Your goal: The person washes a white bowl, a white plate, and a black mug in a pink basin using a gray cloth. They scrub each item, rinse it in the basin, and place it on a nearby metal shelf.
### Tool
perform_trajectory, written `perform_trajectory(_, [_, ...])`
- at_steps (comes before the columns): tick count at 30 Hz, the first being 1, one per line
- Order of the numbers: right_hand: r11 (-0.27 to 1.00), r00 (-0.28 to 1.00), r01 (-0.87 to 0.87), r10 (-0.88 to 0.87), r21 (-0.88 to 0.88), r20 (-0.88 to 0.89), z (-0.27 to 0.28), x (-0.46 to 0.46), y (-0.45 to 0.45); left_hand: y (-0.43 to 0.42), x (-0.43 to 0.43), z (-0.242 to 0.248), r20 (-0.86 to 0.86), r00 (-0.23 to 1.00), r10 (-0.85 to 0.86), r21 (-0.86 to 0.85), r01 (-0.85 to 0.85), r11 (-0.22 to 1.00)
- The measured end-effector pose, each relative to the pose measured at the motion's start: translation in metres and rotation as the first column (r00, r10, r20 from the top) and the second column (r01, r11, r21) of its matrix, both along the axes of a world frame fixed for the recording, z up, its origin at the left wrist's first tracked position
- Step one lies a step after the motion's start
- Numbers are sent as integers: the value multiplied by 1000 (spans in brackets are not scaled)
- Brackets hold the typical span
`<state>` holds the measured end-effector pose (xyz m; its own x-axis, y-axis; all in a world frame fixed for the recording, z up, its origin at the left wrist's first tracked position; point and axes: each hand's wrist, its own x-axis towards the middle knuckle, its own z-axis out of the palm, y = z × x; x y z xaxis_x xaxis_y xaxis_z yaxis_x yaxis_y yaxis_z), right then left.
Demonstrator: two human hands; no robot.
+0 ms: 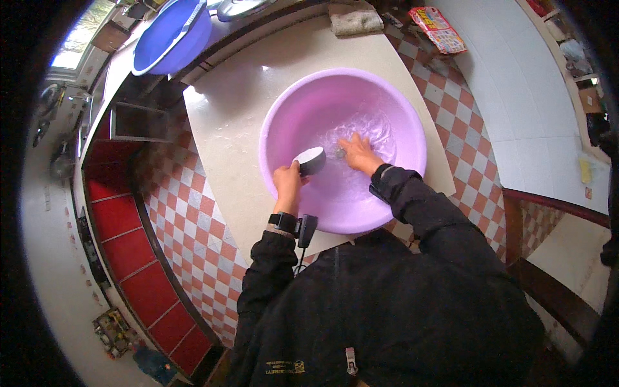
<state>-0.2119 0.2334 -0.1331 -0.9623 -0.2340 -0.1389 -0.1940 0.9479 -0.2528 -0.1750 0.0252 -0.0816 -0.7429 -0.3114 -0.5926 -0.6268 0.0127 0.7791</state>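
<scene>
A large pink plastic basin [290, 104] with rippling water [370, 130] in it takes up the middle of the view. My left hand [288, 186] grips the rim of a small bowl [313, 163], dark outside and white inside, tilted above the water at the basin's left side. Deeper in the basin, my right hand [359, 154] is at the water, fingers bent around a small greyish object [340, 153], possibly a scouring pad. Splashing blurs the water around those fingers.
The basin stands on a pale tabletop [227, 130]. A folded cloth [355, 19] lies at its far edge. Beyond, a blue plastic tub [169, 38] and a metal lid [242, 8] sit on a counter. Red cabinets [128, 246] run along the left. A printed packet [437, 30] is at the upper right.
</scene>
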Motion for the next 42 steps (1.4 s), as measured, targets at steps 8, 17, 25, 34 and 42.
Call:
perform_trajectory(8, [663,957,-280,139,-694,-253,85,27,-37,21,5,-8,89,959,270,706,-252,662])
perform_trajectory(17, [456,972,-108,-139,-883,-190,89,-14,-35,39,16,37,-34,998,58,826,-5,564])
perform_trajectory(25, [-385,626,780,468,-494,624,102,-21,-17,23,30,37,-103,994,-28,928,107,358])
perform_trajectory(34, [-439,475,865,559,-243,680,102,0,-37,32,33,9,-300,948,103,891,241,384])
perform_trajectory(42, [-629,462,770,432,-108,774,108,19,-43,39,25,27,-596,787,-162,105,276,955])
